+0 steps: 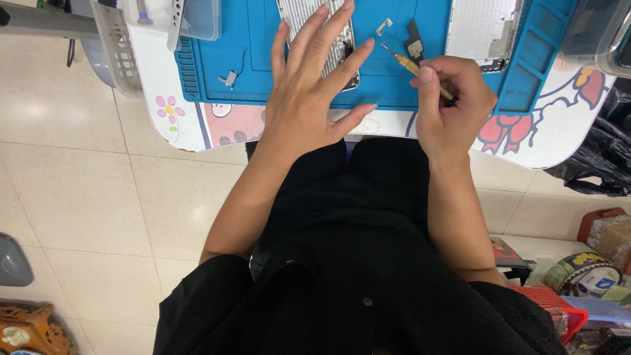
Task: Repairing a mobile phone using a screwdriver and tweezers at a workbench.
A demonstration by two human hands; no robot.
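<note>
**Hands over the blue mat: left flat on a phone part, right with a screwdriver**

Head view, sole view on record.

- Left hand (309,98): open, fingers spread and pointing away from the body, palm down. Fingertips lie on or just over a silver perforated plate (309,26) at the middle of the blue mat (223,59). Whether the palm presses the plate cannot be told. Holds nothing.
- Right hand (450,98): closed in a pinch grip on a screwdriver (414,67).
- Screwdriver: thin, brass-coloured shaft. Long axis runs on a diagonal from the right fingers up and to the left, tip toward the mat's centre. The tip stands just beside a small black part (414,45) and near a small silver bracket (384,26). It lies to the right of the left hand's fingertips, with a gap between.
- Nearer hand: the right is much closer to the black part and the bracket; the left is closer to the plate.
- Silver housing (483,29): on the mat beyond the right hand, untouched.
- Small cabled part (230,77): at the mat's left, well apart from both hands.
- Table (190,125): white with cartoon print, bearing the mat; its edge sits against the person's lap.
</note>
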